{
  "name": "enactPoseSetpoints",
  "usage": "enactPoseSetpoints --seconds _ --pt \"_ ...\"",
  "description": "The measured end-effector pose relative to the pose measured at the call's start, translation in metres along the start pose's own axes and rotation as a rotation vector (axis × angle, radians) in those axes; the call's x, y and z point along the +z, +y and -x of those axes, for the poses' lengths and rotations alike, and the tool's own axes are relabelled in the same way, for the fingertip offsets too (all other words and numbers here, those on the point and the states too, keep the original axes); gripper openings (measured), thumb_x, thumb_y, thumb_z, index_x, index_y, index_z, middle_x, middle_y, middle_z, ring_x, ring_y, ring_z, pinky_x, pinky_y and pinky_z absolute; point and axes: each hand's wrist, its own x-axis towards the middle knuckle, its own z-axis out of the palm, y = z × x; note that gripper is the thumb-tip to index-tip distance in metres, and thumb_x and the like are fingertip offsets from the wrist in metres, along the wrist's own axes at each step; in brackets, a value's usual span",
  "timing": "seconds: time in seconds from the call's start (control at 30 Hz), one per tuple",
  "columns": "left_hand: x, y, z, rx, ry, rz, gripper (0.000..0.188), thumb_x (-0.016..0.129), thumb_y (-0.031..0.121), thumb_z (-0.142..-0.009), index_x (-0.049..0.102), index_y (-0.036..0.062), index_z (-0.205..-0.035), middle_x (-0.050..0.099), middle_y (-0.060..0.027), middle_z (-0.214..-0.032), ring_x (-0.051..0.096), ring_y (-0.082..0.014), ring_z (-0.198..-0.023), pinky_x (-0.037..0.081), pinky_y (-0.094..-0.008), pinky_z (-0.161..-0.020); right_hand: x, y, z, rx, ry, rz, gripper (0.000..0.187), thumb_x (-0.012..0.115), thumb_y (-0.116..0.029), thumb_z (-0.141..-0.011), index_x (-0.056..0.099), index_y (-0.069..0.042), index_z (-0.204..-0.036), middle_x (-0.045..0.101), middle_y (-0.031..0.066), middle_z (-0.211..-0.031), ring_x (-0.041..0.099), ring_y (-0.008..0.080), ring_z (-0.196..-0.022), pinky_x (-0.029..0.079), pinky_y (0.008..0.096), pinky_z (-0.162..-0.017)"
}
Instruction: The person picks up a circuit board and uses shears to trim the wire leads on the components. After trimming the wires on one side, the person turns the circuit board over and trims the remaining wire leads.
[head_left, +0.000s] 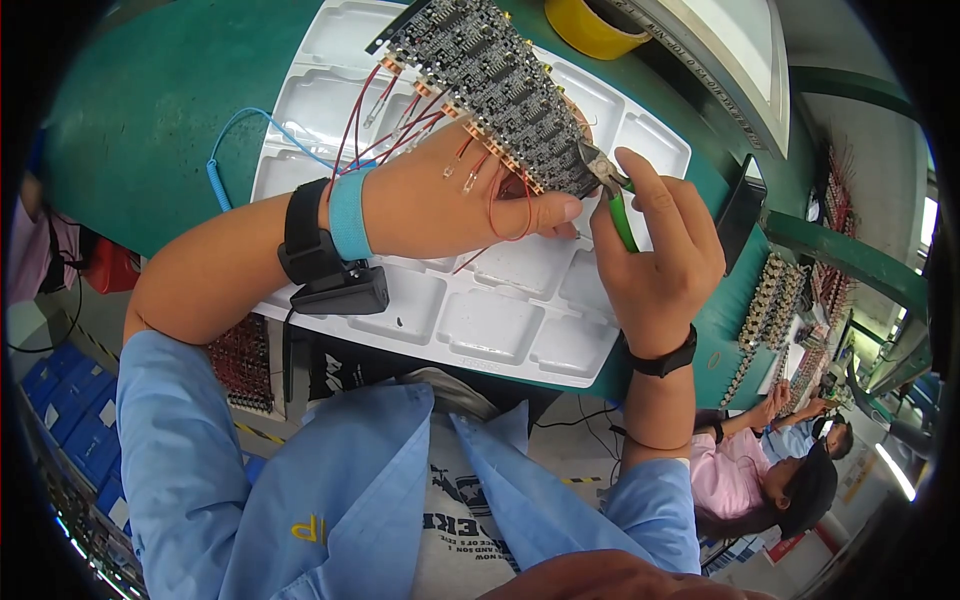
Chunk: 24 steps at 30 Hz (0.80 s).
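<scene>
A long panel of joined circuit boards [490, 85], thick with small parts, is tilted above the white tray. My left hand [440, 195] is closed round its near lower edge, with the thumb showing in front and most other fingers hidden behind the panel. Dark red wires [358, 120] with small clear bulbs at their ends hang from its left edge across the back of that hand. In my right hand [660, 240] is a pair of green-handled cutters [621, 218]. Their metal jaws touch the panel's right lower corner; whether the jaws meet is too small to tell.
Beneath my hands lies a white compartment tray [490, 325] on a green table [150, 190]. A blue coiled cord [217, 185] runs to my left wristband. A yellow tape roll [597, 25] sits at the back. More board strips [770, 300] lie to the right, near co-workers [745, 470].
</scene>
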Motion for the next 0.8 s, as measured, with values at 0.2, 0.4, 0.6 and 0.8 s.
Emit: enactPoseSetpoints --seconds 0.2,0.4,0.6,0.8 --pt "-0.002 0.005 -0.001 -0.008 -0.012 -0.014 0.036 0.072 0.035 -0.103 0.073 0.0045 -0.122 0.077 -0.0061 -0.105 0.074 -0.0213 -0.098 0.055 -0.0344 -0.095 0.005 0.007 -0.007 -0.104 0.147 0.029 0.062 0.087 -0.001 -0.065 0.08 -0.01 -0.126 0.068 0.0043 -0.09 0.062 0.021 -0.075 0.051 0.0342 -0.064" --pt "-0.001 0.0 0.0 0.022 -0.034 -0.08 0.033 0.074 0.025 -0.104 0.068 0.0007 -0.125 0.07 -0.005 -0.117 0.069 -0.0155 -0.102 0.051 -0.0311 -0.097 0.008 0.008 -0.006 -0.134 0.14 0.06 0.065 0.086 -0.001 -0.064 0.079 -0.011 -0.128 0.067 0.0039 -0.094 0.06 0.0205 -0.076 0.049 0.0334 -0.063" --pt "0.002 -0.002 0.001 -0.023 -0.011 0.026 0.033 0.074 0.025 -0.104 0.067 -0.0004 -0.125 0.068 -0.0063 -0.119 0.069 -0.0165 -0.103 0.053 -0.0323 -0.096 0.007 0.008 -0.006 -0.143 0.151 0.068 0.066 0.086 -0.002 -0.064 0.079 -0.011 -0.129 0.067 0.0039 -0.095 0.06 0.0205 -0.076 0.049 0.0337 -0.063" --pt "0.0 -0.007 0.0 0.124 -0.019 -0.193 0.038 0.073 0.02 -0.105 0.058 -0.0012 -0.133 0.066 -0.0076 -0.121 0.073 -0.014 -0.103 0.057 -0.0291 -0.091 0.001 0.002 -0.002 -0.066 0.079 0.064 0.069 0.086 0.005 -0.068 0.077 -0.012 -0.134 0.071 0.0103 -0.104 0.068 0.0266 -0.092 0.057 0.0378 -0.081"
